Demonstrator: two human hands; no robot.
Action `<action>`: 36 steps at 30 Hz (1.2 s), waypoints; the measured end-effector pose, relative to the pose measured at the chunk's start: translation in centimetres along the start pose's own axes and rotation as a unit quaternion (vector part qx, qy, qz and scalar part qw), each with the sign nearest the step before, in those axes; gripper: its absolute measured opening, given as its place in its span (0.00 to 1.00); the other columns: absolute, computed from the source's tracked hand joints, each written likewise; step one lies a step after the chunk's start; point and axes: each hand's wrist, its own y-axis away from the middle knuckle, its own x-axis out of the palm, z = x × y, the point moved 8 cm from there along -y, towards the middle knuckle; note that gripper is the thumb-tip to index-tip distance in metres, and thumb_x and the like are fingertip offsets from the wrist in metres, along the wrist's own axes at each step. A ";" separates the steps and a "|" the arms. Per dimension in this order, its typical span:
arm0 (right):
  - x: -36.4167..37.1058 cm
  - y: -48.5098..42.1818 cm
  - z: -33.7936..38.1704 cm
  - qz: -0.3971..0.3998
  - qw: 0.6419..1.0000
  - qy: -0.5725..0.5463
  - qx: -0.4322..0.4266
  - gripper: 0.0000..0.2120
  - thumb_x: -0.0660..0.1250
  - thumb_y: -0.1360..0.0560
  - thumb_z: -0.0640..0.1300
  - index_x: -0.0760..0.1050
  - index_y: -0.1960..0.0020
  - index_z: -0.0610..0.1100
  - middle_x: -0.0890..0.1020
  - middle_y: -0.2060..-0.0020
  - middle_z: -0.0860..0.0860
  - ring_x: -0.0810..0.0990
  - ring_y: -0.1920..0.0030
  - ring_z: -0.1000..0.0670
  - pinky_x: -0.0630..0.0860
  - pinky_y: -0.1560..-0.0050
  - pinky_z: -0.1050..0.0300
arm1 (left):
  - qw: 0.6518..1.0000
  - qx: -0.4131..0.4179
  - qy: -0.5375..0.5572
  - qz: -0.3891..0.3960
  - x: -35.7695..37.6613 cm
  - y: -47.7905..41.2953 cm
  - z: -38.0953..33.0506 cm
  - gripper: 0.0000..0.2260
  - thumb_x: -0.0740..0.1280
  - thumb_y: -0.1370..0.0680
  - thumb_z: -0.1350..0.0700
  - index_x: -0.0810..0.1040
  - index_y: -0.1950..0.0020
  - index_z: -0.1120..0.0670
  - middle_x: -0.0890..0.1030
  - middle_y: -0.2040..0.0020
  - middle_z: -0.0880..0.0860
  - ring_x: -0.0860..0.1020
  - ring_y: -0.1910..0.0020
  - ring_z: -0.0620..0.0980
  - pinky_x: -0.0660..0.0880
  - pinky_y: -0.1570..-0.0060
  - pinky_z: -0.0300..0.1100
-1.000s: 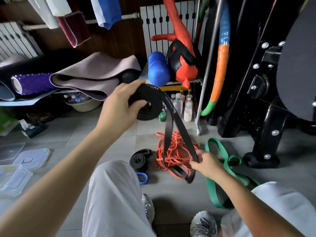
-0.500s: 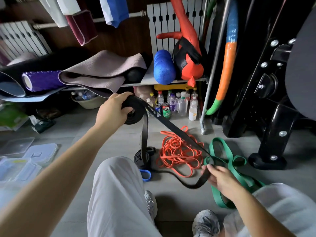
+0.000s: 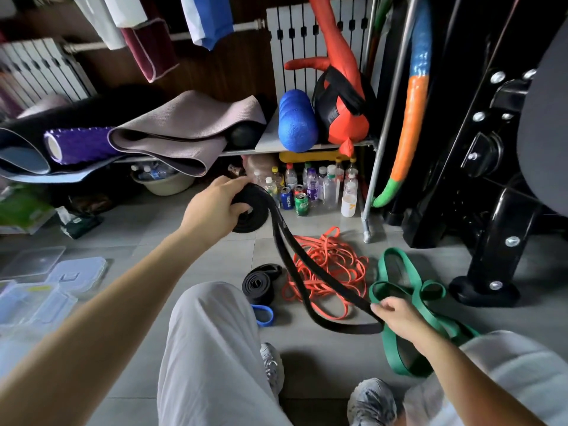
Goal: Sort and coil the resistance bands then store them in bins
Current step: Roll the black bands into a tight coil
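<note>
Step in hand: coiling of the black band point(image 3: 310, 275), as I judge it; one part is already wound, a long double tail hangs free
Left hand point(image 3: 215, 207): grip closed round the wound part of the black band, held up above the floor point(image 3: 322, 358)
Right hand point(image 3: 396, 318): grip pinches the far end of the tail, low and near the right knee, so the band runs slack between both hands
Next move, my judgement: to feed the tail toward the left hand and wind it flat, turn on turn, without a twist; the right hand must give some tension, or the coil will get loose
Black bands: two that I can count, the one in the hands and a coiled black band point(image 3: 259, 285) lying on the floor; a loose black part behind this coil may belong to it or not, I cannot tell
Orange bands point(image 3: 325, 265): one tangled heap on the floor, number not possible to count
Green band point(image 3: 399, 272): one wide band, not coiled, beside the right hand
Blue band point(image 3: 264, 315): one small loop, by the left knee
Bins point(image 3: 33, 302): clear ones at the left with lids point(image 3: 80, 272) beside them; they are partly cut by the edge, and none of the bands is inside
</note>
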 end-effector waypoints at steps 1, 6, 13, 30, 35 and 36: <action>0.1 0.2 0.9 0.000 1.000 0.020 -0.022 0.11 0.66 0.23 0.50 0.79 0.56 0.43 0.81 0.60 0.50 0.77 0.58 0.52 0.69 0.58 0.58 | 1.000 0.020 -0.004 0.015 0.3 0.2 -1.0 0.22 0.67 0.25 0.56 0.70 0.31 0.48 0.75 0.41 0.53 0.75 0.43 0.58 0.73 0.47 0.49; 0.6 1.8 8.8 0.003 0.985 -0.072 -0.155 0.11 0.72 0.28 0.50 0.79 0.47 0.49 0.82 0.53 0.56 0.80 0.50 0.57 0.73 0.47 0.64 | 0.988 0.103 -0.040 0.106 3.9 2.3 -5.8 0.23 0.65 0.23 0.55 0.66 0.29 0.45 0.72 0.36 0.51 0.73 0.39 0.54 0.73 0.46 0.49; 0.3 4.9 16.7 0.031 0.928 -0.247 -0.278 0.14 0.73 0.30 0.35 0.81 0.53 0.53 0.86 0.56 0.52 0.84 0.53 0.51 0.79 0.50 0.59 | 0.986 0.126 -0.007 0.112 6.8 4.5 -8.7 0.22 0.63 0.22 0.56 0.65 0.28 0.45 0.72 0.37 0.49 0.73 0.41 0.53 0.73 0.53 0.46; -1.3 6.9 18.0 0.053 0.903 -0.295 -0.307 0.16 0.72 0.31 0.31 0.81 0.53 0.52 0.86 0.57 0.52 0.85 0.56 0.54 0.80 0.55 0.62 | 0.956 -0.034 0.280 0.080 6.9 5.6 -6.1 0.21 0.70 0.26 0.59 0.70 0.35 0.49 0.75 0.42 0.49 0.75 0.41 0.52 0.73 0.44 0.40; -0.9 6.8 18.5 0.012 0.942 -0.022 -0.334 0.11 0.74 0.32 0.40 0.83 0.54 0.54 0.85 0.61 0.58 0.82 0.60 0.62 0.78 0.52 0.60 | 0.975 0.165 -0.004 0.146 7.1 6.3 -9.8 0.32 0.69 0.26 0.55 0.59 0.26 0.47 0.69 0.31 0.51 0.67 0.34 0.54 0.71 0.41 0.51; -0.8 6.8 18.7 0.002 0.939 0.010 -0.342 0.10 0.74 0.33 0.42 0.83 0.53 0.52 0.85 0.61 0.58 0.82 0.60 0.61 0.78 0.53 0.57 | 0.967 0.186 -0.051 0.170 7.7 6.5 -10.4 0.28 0.67 0.25 0.56 0.61 0.27 0.45 0.72 0.35 0.50 0.71 0.37 0.54 0.73 0.47 0.50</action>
